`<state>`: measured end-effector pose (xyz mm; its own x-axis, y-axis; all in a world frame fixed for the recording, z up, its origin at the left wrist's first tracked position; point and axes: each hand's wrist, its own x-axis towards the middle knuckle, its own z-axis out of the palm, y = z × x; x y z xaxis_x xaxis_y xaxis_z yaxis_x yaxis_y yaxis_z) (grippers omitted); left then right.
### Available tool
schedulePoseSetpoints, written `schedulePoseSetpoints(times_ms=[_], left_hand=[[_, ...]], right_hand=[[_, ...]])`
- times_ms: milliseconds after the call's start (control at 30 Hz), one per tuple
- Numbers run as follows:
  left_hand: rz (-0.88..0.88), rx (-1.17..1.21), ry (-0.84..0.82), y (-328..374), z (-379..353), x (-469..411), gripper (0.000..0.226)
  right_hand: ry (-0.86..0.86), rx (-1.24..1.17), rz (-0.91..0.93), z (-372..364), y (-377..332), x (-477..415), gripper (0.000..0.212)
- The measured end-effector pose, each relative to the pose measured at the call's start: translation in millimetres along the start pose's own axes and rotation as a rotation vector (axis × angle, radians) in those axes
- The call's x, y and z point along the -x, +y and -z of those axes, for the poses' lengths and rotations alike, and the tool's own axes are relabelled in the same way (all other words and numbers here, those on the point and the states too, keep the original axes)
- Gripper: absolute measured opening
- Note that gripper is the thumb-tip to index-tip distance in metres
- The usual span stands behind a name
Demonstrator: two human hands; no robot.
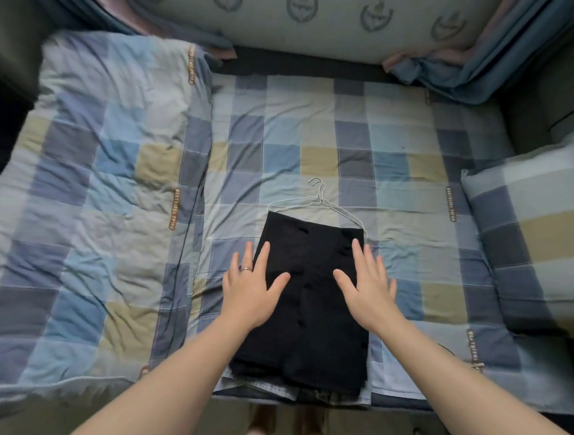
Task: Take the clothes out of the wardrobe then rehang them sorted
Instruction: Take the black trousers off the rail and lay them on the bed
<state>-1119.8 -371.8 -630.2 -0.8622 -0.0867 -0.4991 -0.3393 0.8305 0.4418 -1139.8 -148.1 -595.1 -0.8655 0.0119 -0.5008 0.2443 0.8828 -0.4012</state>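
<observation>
Two hands show in the single head view, both with fingers straight and fanned apart, holding nothing. The black garment (pixel 311 301) lies flat on the checked sheet (pixel 316 135), on top of a small stack whose paler clothes (pixel 263 387) peep out under its near end.

Its long axis runs straight away from the person. The near hem is at the bed's edge, and the far end is threaded on a wire hanger (pixel 320 199) with two hooks showing, so probably two hangers together.

The left hand (pixel 253 290), wearing a ring (pixel 246 269), straddles the garment's left edge. Thumb and first finger are over the black cloth, and the other fingers are over the sheet just beside it. The right hand (pixel 368 288) mirrors it on the garment's right edge.

Both palms look laid on the cloth, though firm contact cannot be confirmed from above. The bare middle of the garment lies between the two thumbs.

The hanger sits beyond the garment's far end, ahead of both sets of fingertips and about midway between them, so neither hand is clearly nearer. This looks like patting the pile flat. Lifting for rehanging would mean reaching forward along the garment's length to the hooks.

A folded quilt (pixel 91 190) lies well left of the garment and a pillow (pixel 527 230) well right.
</observation>
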Motion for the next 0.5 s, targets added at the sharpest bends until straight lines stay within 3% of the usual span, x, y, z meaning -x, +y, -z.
schedulePoseSetpoints(times_ms=[233,500], left_hand=[[0.005,0.014,0.123,-15,47,71,0.076],[0.085,-0.017,0.285,-31,69,132,0.077]], right_hand=[[0.059,-0.004,0.106,2,-45,72,0.070],[0.042,0.187,0.403,-1,-87,104,0.070]])
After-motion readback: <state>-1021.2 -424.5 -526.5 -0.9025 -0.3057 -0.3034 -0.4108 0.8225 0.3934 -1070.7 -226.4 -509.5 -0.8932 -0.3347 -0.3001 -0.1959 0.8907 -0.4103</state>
